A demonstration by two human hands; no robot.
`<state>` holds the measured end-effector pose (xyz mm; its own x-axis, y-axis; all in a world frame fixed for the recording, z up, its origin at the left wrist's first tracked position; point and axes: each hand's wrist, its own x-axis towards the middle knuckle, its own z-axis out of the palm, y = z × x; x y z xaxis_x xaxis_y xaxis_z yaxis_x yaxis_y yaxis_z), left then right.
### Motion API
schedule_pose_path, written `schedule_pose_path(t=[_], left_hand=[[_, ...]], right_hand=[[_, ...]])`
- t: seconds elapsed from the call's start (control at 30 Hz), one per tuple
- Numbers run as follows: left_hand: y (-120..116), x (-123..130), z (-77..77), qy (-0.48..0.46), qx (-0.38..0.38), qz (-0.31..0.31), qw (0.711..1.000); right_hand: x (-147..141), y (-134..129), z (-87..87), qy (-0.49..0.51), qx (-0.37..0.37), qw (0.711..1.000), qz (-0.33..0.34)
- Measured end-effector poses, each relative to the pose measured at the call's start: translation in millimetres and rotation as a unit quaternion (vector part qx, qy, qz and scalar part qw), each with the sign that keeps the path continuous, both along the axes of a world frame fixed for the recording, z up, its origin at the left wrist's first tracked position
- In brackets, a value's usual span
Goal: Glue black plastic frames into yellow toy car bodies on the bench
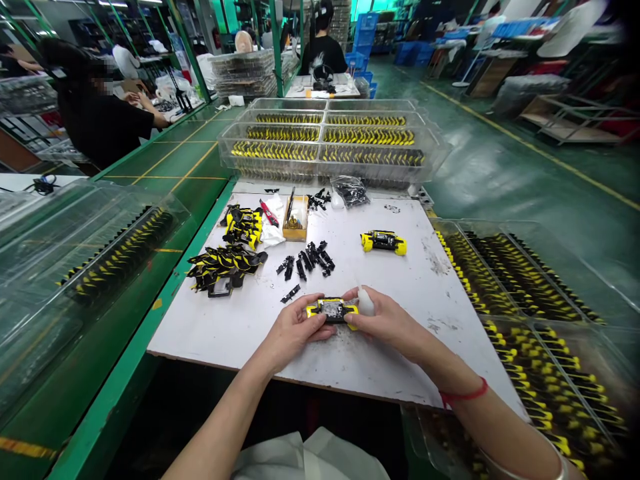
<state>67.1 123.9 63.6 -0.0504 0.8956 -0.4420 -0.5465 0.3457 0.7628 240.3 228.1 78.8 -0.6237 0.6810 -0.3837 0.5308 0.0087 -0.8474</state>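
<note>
The person's left hand (293, 331) and right hand (387, 320) meet just above the near edge of a white work table (220, 340), holding a yellow-and-black toy car body (333, 311) between them at about 12 o'clock from the wrists. The car lies with its dark, scuffed underside facing up. The left fingers sit close together, curled around the car's left end. The right fingers are closed around a small white bottle (366, 302), which sits against the car's right end. The right wrist wears a red string (465, 393).

Just beyond the hands, at 12 o'clock, lies a scatter of small black parts (305, 260). At 11 o'clock there is a heap of yellow-and-black car pieces (225, 267), with a second heap (243, 227) behind it. Near that second heap are a small cardboard box (295, 220) and a red-handled tool (269, 212). A finished-looking yellow car (383, 242) sits alone at 1 o'clock, and a clear bag of black parts (350, 191) lies near the table's far edge.

Clear plastic trays packed with yellow-and-black pieces stand beyond the table (320, 140), at its right (525, 300) and on the green bench at its left (115, 260). A co-worker (107, 110) works at a bench at 10 o'clock, and another person (324, 47) sits far off at 12 o'clock.
</note>
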Motion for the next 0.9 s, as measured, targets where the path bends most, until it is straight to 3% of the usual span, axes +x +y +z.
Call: schedule_pose_path(t=[0.23, 0.5, 0.67, 0.9], left_hand=[[-1, 7, -4.3, 0.046, 0.01, 0.019, 0.999], [-5, 9, -7.5, 0.084, 0.042, 0.029, 0.995], [-3, 11, -1.9, 0.094, 0.022, 0.038, 0.995], [-2, 4, 2.2, 0.027, -0.004, 0.023, 0.999]], right_hand=[[4, -3, -4.3, 0.002, 0.05, 0.999, 0.012], [-2, -10, 3.1, -0.011, 0.056, 0.998, -0.036], [-3, -13, 2.3, -0.007, 0.04, 0.998, -0.044], [-5, -16, 6.4, 0.029, -0.027, 0.995, -0.09]])
